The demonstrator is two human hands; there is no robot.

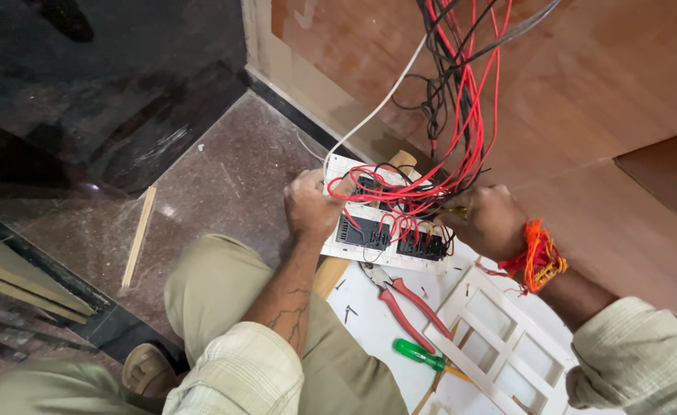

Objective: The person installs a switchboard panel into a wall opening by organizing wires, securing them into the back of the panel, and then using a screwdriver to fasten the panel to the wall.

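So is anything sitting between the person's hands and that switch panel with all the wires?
Nothing separates them. The left hand already grips the left edge of the white switch panel. The right hand is at its right side, working through the red wires that hang over the panel and partly cover it. What its fingers hold cannot be seen.

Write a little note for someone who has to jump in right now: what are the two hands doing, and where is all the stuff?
Left hand: grips the left edge of the white switch plate, holding it tilted up off the floor.
Right hand: at the plate's right end among the red wires, pinching a small yellow-tipped tool; its working end is hidden.
Nearby: red-handled pliers, green-handled screwdriver and white cover frame lie on the white sheet.
Done: many red wires already run into the black switch modules.
Left: cover frame is not yet fitted.
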